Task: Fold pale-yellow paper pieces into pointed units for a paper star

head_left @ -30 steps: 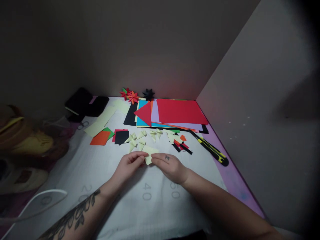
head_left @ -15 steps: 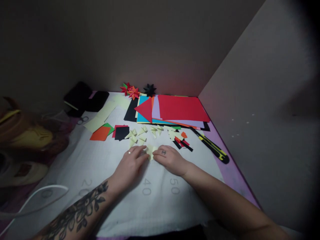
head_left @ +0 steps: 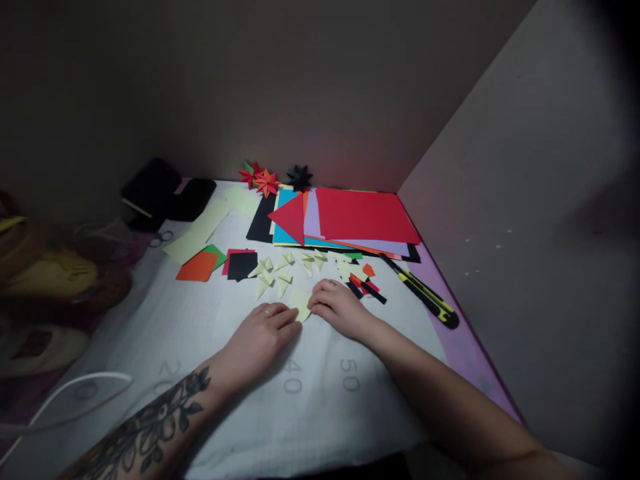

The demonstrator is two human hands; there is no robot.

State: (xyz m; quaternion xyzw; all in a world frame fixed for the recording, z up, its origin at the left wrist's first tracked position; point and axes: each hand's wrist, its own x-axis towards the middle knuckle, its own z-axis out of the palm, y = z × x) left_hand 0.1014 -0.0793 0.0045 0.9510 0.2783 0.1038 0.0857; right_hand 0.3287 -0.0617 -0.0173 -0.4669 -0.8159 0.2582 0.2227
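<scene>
A small piece of pale yellow paper lies on the white cloth between my two hands. My left hand, with a ring on one finger, has its fingers closed at the paper's lower left edge. At the right edge, my right hand pinches the same piece; its fingertips partly cover that side. Just beyond my left hand are several folded pale yellow paper pieces. Paper scraps in black, red, orange and pale yellow lie beyond my right hand.
A black-and-yellow utility knife lies at the right. Behind are stacked coloured sheets, folded paper stars and a black star. Scissors and small paper squares are at the left. A wall borders the right side.
My left hand has shifted slightly down toward me, and my right hand has moved up a little along the paper's edge. More of the pale yellow paper now shows between them.
</scene>
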